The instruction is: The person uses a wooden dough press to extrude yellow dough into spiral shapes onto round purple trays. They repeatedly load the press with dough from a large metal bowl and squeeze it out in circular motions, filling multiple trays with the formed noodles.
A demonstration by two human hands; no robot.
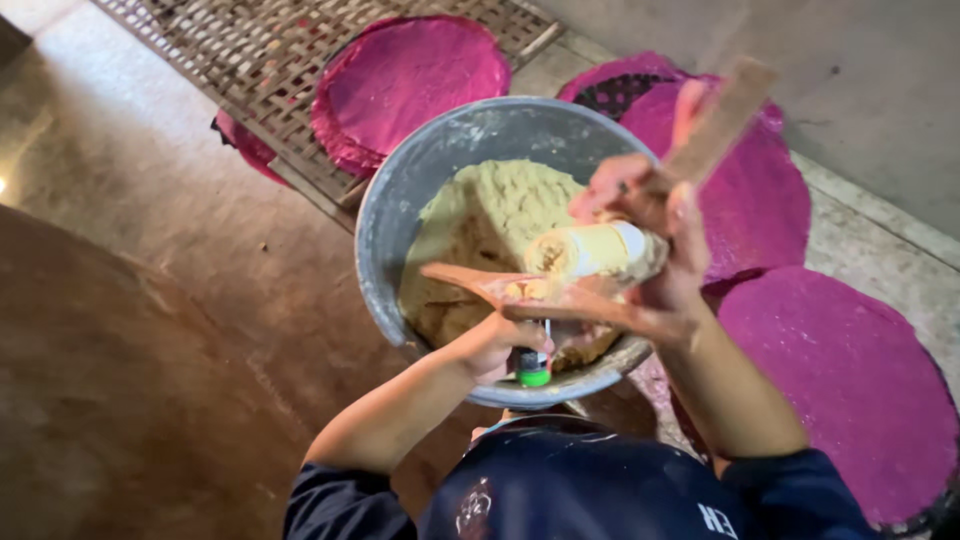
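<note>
- The right hand point(655, 215) is raised over the bowl, its fingers closed round a pale roller point(600, 250) caked in yellowish dough; a wooden handle point(722, 118) sticks up and away behind it.
- The left hand point(495, 340) sits lower, at the near rim, closed round a small green-ended tool point(534, 368). A flat wooden stick point(480, 282) smeared with dough juts left from between the 2 hands; which hand has hold of it I cannot tell.
- To do this scraping well, I would judge that the roller should be kept over the bowl so that what comes off drops back in, and that the stick should be drawn along the roller rather than across it.
- The grey metal bowl point(400, 190), dusty on its inner wall, holds 1 big rough lump of tan dough point(500, 205), heaped toward the far side.
- Beyond the bowl lie several round pink mats point(415, 70), flat on the floor; 1 rests on a woven bamboo rack point(230, 50).
- The floor point(150, 200) around is stained brown.
- The person's dark sleeves point(340, 500) show at the near edge.
</note>
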